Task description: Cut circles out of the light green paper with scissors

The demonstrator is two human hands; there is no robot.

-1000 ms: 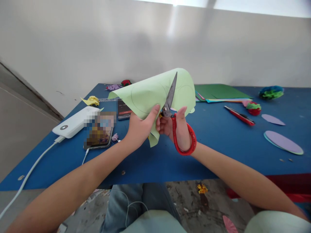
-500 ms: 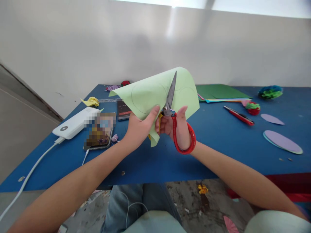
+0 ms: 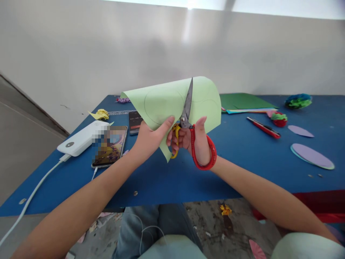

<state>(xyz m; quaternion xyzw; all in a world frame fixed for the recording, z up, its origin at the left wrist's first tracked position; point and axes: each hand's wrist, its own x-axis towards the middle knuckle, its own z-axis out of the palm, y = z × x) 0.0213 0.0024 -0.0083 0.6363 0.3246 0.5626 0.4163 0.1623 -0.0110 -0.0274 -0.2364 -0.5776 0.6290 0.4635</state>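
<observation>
My left hand (image 3: pixel 150 138) pinches the lower edge of a light green paper sheet (image 3: pixel 164 102) held up over the blue table (image 3: pixel 242 158). Pencilled circles show on the sheet. My right hand (image 3: pixel 196 142) grips scissors (image 3: pixel 188 108) with a red and a yellow handle; the blades point up, lie across the sheet's middle and look almost closed. The red handle loops round my right hand. Both hands are close together above the table's near edge.
On the left lie a white power bank (image 3: pixel 81 138) with a cable, a phone (image 3: pixel 110 145) and a second phone (image 3: pixel 134 121). To the right are a red utility knife (image 3: pixel 263 127), stacked coloured paper (image 3: pixel 244 103), purple paper ovals (image 3: pixel 312 156) and paper pompoms (image 3: pixel 298 101).
The paper has shifted slightly and the scissors have tipped a little more upright along the cut; the yellow handle now shows below my left thumb. Both hands stay in nearly the same place.
</observation>
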